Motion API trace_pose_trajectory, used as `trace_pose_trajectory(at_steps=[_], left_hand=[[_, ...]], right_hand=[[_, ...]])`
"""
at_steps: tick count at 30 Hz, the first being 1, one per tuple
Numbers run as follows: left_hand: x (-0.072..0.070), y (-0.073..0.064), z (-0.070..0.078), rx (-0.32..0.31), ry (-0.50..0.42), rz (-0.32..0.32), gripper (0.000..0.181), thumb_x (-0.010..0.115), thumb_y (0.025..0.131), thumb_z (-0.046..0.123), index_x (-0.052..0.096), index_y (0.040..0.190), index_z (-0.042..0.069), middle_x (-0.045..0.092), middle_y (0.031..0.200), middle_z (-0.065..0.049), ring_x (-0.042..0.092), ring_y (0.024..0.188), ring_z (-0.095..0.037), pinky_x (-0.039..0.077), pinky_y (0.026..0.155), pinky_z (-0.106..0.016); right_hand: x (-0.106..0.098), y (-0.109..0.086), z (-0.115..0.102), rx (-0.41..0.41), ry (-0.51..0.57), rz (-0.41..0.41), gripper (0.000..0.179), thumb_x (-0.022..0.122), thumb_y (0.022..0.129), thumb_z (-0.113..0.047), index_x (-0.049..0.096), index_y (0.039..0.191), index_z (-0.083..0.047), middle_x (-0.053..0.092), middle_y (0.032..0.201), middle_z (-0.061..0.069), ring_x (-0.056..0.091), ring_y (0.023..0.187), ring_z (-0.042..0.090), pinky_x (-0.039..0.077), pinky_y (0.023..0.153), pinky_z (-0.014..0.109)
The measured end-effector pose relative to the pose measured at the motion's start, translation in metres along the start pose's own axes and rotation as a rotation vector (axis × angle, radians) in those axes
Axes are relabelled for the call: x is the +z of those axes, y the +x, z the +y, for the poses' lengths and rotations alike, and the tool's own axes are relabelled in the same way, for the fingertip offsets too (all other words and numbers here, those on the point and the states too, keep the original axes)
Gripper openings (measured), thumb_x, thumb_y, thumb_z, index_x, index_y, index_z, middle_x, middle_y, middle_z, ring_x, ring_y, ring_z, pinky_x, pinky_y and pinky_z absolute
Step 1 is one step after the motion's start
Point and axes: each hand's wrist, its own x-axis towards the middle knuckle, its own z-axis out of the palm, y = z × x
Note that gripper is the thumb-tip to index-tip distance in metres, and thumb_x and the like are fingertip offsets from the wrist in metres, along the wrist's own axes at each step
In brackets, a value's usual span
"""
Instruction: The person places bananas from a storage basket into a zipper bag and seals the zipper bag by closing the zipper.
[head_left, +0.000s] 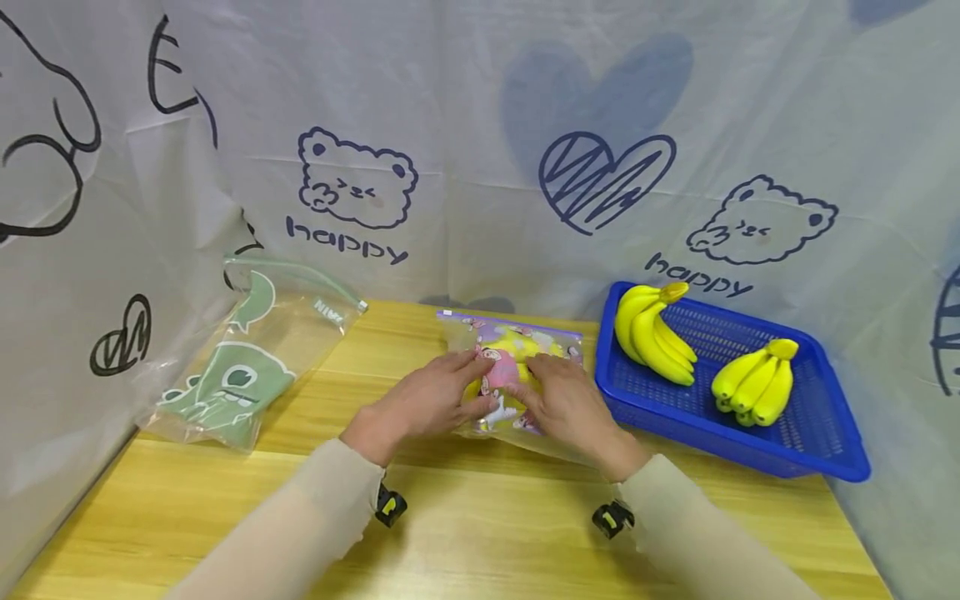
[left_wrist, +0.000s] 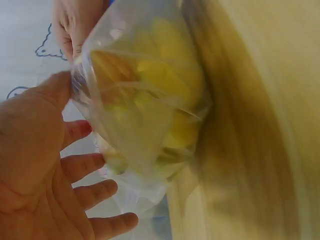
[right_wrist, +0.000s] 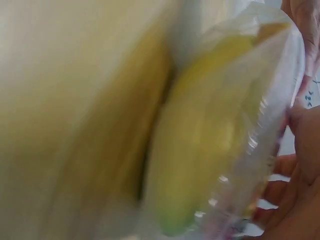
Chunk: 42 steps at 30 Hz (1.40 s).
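Observation:
A clear zip bag (head_left: 499, 371) with a purple zip strip and pink and white prints lies on the table. Yellow bananas (left_wrist: 165, 65) show through its plastic in the left wrist view. My left hand (head_left: 427, 400) rests on the bag's left part, its fingers spread fairly straight in the left wrist view. On the bag's right part lies my right hand (head_left: 577, 410), fingers extended over the plastic. In the right wrist view, the thumb meets the bag's edge beside a yellow banana (right_wrist: 195, 145). Both thumbs lie along the bag's near side in the head view.
A blue basket (head_left: 675, 417) at the right holds two bunches of bananas (head_left: 652, 333). A clear zip bag with a green dinosaur print (head_left: 243, 387) lies at the left, its upper part against the printed cloth (head_left: 480, 150). The wooden table (head_left: 495, 542) spans the foreground.

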Motion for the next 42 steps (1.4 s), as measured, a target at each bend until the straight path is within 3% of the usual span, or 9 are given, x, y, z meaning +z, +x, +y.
trace_pose_trajectory(at_steps=[4, 7, 11, 15, 19, 23, 32, 38, 42], left_hand=[[0.005, -0.006, 0.0, -0.025, 0.009, -0.049, 0.07, 0.052, 0.108, 0.053, 0.037, 0.164, 0.013, 0.027, 0.172, -0.016, 0.031, 0.157, -0.04, 0.031, 0.125, -0.055], [0.005, -0.012, 0.001, -0.076, -0.012, -0.082, 0.065, 0.052, 0.109, 0.042, 0.037, 0.164, 0.009, 0.026, 0.172, -0.018, 0.03, 0.157, -0.043, 0.03, 0.125, -0.055], [0.009, -0.019, 0.006, -0.095, -0.094, -0.1, 0.063, 0.048, 0.109, 0.029, 0.03, 0.164, 0.002, 0.018, 0.173, -0.023, 0.027, 0.157, -0.046, 0.027, 0.127, -0.054], [0.019, -0.023, 0.015, -0.043, -0.127, -0.036, 0.063, 0.047, 0.112, 0.032, 0.028, 0.165, 0.004, 0.012, 0.173, -0.028, 0.022, 0.157, -0.051, 0.026, 0.126, -0.057], [0.028, -0.026, 0.021, -0.005, -0.051, 0.031, 0.061, 0.047, 0.112, 0.039, 0.035, 0.164, 0.01, 0.015, 0.171, -0.032, 0.023, 0.153, -0.059, 0.03, 0.123, -0.062], [0.033, -0.026, 0.021, 0.002, 0.004, 0.07, 0.059, 0.049, 0.112, 0.037, 0.038, 0.163, 0.01, 0.018, 0.169, -0.035, 0.028, 0.148, -0.064, 0.036, 0.118, -0.063], [0.044, -0.006, 0.01, 0.039, 0.084, 0.178, 0.062, 0.06, 0.108, 0.03, 0.04, 0.161, 0.005, 0.023, 0.166, -0.037, 0.037, 0.144, -0.062, 0.044, 0.114, -0.06], [0.053, 0.017, 0.002, 0.044, 0.121, 0.255, 0.061, 0.065, 0.105, 0.025, 0.042, 0.159, 0.006, 0.026, 0.165, -0.038, 0.039, 0.144, -0.061, 0.04, 0.118, -0.059], [0.059, 0.034, -0.002, 0.027, 0.154, 0.289, 0.058, 0.064, 0.106, 0.023, 0.044, 0.158, 0.006, 0.03, 0.164, -0.037, 0.042, 0.143, -0.06, 0.039, 0.119, -0.057]], right_hand=[[0.012, -0.018, 0.002, -0.066, -0.024, 0.052, 0.06, 0.058, 0.106, -0.046, 0.057, 0.149, -0.004, 0.054, 0.156, 0.02, 0.041, 0.151, 0.044, 0.024, 0.123, 0.068], [0.018, -0.03, 0.002, -0.132, -0.092, 0.138, 0.064, 0.065, 0.102, -0.049, 0.057, 0.151, -0.009, 0.052, 0.158, 0.016, 0.038, 0.153, 0.042, 0.024, 0.121, 0.073], [0.027, -0.043, 0.0, -0.15, -0.178, 0.196, 0.08, 0.07, 0.094, -0.058, 0.051, 0.155, -0.011, 0.045, 0.162, 0.021, 0.03, 0.153, 0.053, 0.027, 0.117, 0.076], [0.035, -0.046, 0.003, -0.125, -0.191, 0.198, 0.087, 0.074, 0.091, -0.059, 0.048, 0.157, -0.008, 0.04, 0.163, 0.026, 0.026, 0.152, 0.06, 0.026, 0.12, 0.072], [0.039, -0.044, 0.005, -0.079, -0.209, 0.167, 0.083, 0.071, 0.094, -0.059, 0.047, 0.158, -0.012, 0.039, 0.165, 0.023, 0.025, 0.154, 0.057, 0.025, 0.121, 0.072], [0.04, -0.038, 0.004, -0.083, -0.273, 0.16, 0.078, 0.067, 0.098, -0.056, 0.045, 0.16, -0.016, 0.038, 0.167, 0.02, 0.022, 0.157, 0.053, 0.022, 0.121, 0.073], [0.04, -0.011, 0.011, -0.076, -0.417, 0.168, 0.072, 0.065, 0.1, -0.052, 0.045, 0.16, -0.017, 0.04, 0.167, 0.016, 0.025, 0.157, 0.048, 0.023, 0.121, 0.073], [0.044, 0.006, 0.025, -0.046, -0.403, 0.136, 0.07, 0.062, 0.103, -0.049, 0.041, 0.162, -0.017, 0.035, 0.169, 0.017, 0.02, 0.159, 0.049, 0.014, 0.123, 0.074], [0.046, 0.018, 0.033, -0.033, -0.411, 0.145, 0.069, 0.063, 0.103, -0.045, 0.041, 0.162, -0.016, 0.036, 0.169, 0.018, 0.021, 0.158, 0.049, 0.015, 0.122, 0.075]])
